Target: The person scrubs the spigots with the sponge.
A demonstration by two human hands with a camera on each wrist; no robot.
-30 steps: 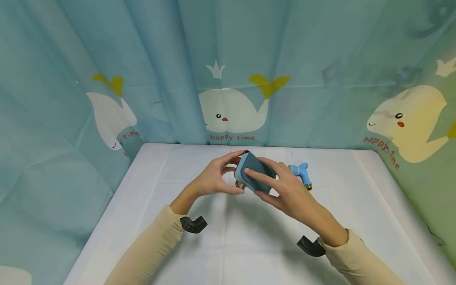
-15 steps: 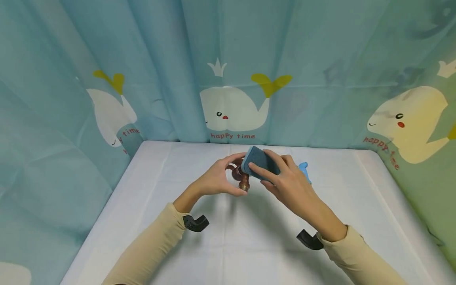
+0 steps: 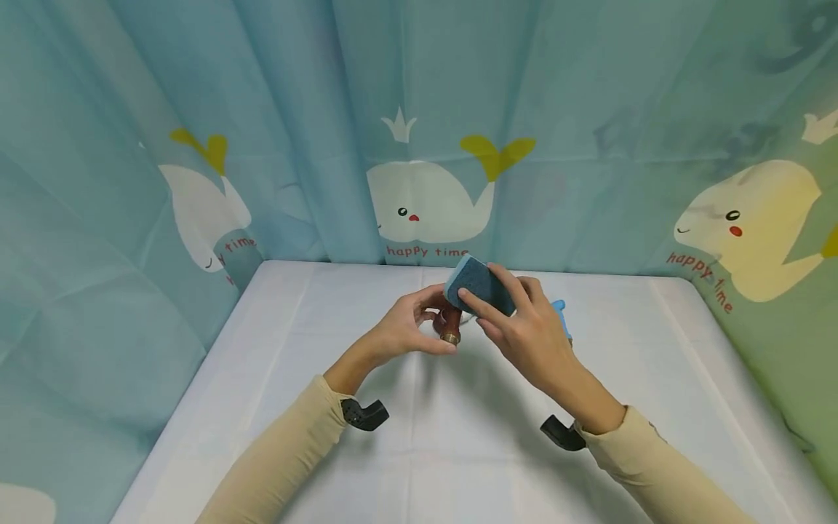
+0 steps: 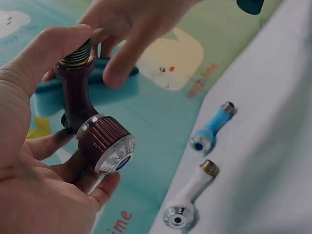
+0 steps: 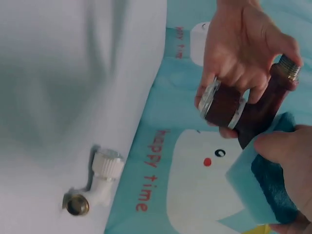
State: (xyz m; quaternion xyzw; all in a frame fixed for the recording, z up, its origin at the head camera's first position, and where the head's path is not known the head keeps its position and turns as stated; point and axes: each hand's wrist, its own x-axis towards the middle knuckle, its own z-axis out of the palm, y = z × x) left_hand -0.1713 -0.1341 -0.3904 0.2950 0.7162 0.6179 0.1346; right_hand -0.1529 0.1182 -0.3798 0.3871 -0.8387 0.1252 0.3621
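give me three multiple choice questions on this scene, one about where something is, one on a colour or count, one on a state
1. Where does the white tap lie?
A. on the white table, beside the blue tap
B. in the left hand
C. on top of the sponge

2. What colour is the tap that the left hand holds?
A. white
B. dark red-brown
C. green

3. What is the right hand doing?
A. lying flat on the table
B. hanging with nothing in it
C. gripping a blue sponge against the held tap

Answers: 1 A, the left wrist view shows both on the cloth; 2 B, its body and knob are red-brown; 3 C, fingers curl round the sponge.
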